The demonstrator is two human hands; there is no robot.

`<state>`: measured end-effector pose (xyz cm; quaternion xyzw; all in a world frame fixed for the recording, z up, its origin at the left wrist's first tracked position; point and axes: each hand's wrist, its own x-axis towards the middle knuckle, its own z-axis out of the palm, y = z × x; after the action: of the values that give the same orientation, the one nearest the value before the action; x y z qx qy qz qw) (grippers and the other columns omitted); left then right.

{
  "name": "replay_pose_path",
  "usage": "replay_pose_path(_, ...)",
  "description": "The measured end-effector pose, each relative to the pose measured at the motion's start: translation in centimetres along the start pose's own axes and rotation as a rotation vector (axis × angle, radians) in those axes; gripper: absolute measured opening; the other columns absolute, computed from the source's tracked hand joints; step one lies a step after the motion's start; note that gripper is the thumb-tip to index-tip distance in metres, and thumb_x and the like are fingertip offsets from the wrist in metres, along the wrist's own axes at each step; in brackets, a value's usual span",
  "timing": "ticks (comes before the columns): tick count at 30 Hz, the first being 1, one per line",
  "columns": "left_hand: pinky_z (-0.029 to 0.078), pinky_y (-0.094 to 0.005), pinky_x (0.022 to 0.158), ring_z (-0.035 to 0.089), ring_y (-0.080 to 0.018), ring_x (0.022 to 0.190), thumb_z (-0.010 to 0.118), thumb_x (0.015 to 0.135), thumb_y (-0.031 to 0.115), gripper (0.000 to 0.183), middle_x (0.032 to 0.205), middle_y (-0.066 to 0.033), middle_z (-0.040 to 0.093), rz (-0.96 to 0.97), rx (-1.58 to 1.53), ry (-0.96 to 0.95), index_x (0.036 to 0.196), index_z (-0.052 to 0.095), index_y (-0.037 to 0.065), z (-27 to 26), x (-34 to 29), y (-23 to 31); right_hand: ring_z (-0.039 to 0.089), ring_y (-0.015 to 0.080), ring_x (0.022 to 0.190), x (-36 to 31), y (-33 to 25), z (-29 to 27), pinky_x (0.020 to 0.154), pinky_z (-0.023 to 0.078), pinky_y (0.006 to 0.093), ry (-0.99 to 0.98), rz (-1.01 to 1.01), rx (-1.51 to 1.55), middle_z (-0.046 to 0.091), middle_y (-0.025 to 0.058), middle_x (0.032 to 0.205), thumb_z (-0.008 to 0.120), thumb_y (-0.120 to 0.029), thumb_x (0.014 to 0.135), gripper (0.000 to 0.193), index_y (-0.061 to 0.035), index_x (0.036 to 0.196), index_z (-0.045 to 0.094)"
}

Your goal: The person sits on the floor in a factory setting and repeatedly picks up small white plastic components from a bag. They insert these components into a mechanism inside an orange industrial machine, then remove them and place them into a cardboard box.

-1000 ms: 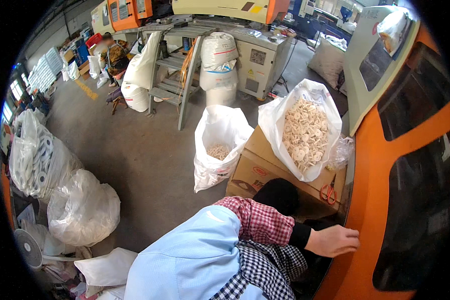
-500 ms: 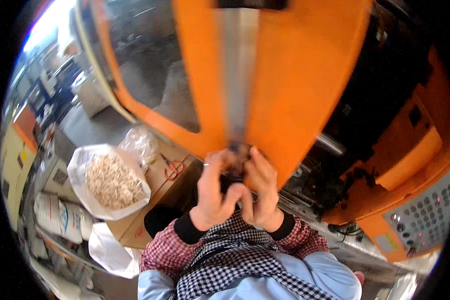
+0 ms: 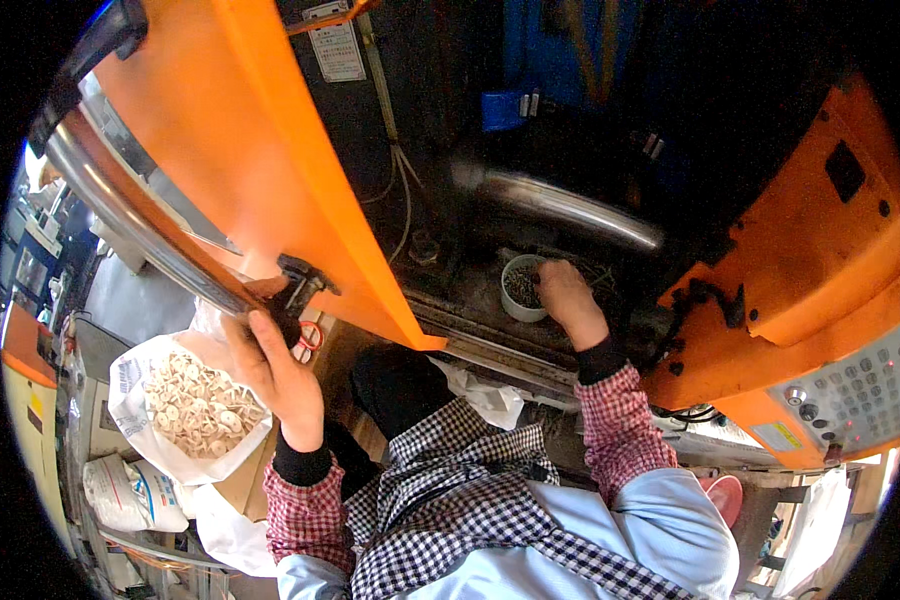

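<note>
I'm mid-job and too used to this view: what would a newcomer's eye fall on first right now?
First, probably the big orange door slanting across the upper left, with the left hand at the lower end of its shiny metal handle. Next, just right of centre, the pale cup of small dark pieces, with the right hand at its right edge. Then the open white bag of cream-coloured parts at the lower left.

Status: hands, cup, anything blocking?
Left hand at door handle. Right hand at white cup. Cup holds small pieces. Orange door open, not blocking cup.
</note>
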<state>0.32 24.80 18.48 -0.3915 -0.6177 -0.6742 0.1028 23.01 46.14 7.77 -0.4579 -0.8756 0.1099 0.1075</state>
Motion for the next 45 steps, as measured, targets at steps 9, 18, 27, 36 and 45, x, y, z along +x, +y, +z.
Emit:
replay_pose_path(9, 0.037, -0.0271, 0.09, 0.05, -0.0156, 0.1, 0.044, 0.097, 0.028, 0.04, 0.112, -0.0106, 0.055, -0.09, -0.005, 0.089, 0.121, 0.047, -0.004, -1.1, 1.8, -2.4, 0.059, 0.0369, 0.09, 1.7, 0.5, 2.6, 0.078, 0.049, 0.0438, -0.007, -0.207, -0.061, 0.061, 0.0211, 0.096, 0.059, -0.002, 0.075, 0.03, -0.0059, 0.104, 0.063)
replay_pose_path(18, 0.047, -0.0328, 0.078, 0.061, -0.023, 0.084, 0.052, 0.089, 0.015, 0.02, 0.096, -0.0132, 0.063, 0.092, -0.013, -0.562, 0.101, 0.058, -0.001, 5.3, -5.7, -0.8, 0.059, 0.0351, 0.089, 1.1, 1.5, 1.3, 0.077, 0.047, 0.0405, 0.08, -0.195, 0.157, 0.062, 0.019, 0.094, 0.064, -0.005, 0.075, 0.018, -0.0008, 0.092, 0.064)
replay_pose_path(27, 0.045, -0.0403, 0.095, 0.053, -0.0267, 0.103, 0.036, 0.098, 0.033, 0.043, 0.111, -0.018, 0.052, -1.347, -1.022, -0.762, 0.109, 0.049, -0.007, 19.8, -9.5, -8.4, 0.06, 0.0344, 0.084, 0.1, -0.2, -2.8, 0.074, 0.047, 0.0375, 0.098, -0.264, 0.38, 0.062, 0.0171, 0.089, 0.062, -0.005, 0.076, 0.015, 0.0003, 0.09, 0.064)
replay_pose_path(36, 0.043, -0.0446, 0.095, 0.053, -0.0289, 0.102, 0.039, 0.097, 0.021, 0.026, 0.106, -0.0151, 0.054, -1.418, -1.078, -0.678, 0.106, 0.048, -0.001, 19.6, -8.9, -8.3, 0.061, 0.0338, 0.079, 0.3, 0.5, -1.4, 0.071, 0.048, 0.0362, 0.192, -0.279, 0.496, 0.063, 0.017, 0.086, 0.061, -0.004, 0.078, 0.013, 0.0007, 0.089, 0.064)
replay_pose_path(45, 0.041, -0.0456, 0.098, 0.052, -0.0313, 0.106, 0.039, 0.096, 0.015, 0.025, 0.111, -0.0187, 0.054, -1.369, -1.042, -0.698, 0.107, 0.048, -0.006, 19.0, -8.2, -7.1, 0.062, 0.0329, 0.081, 0.2, 0.1, -2.1, 0.072, 0.048, 0.0352, 0.259, -0.245, 0.531, 0.063, 0.016, 0.086, 0.061, 0.0, 0.077, 0.012, 0.001, 0.089, 0.064)
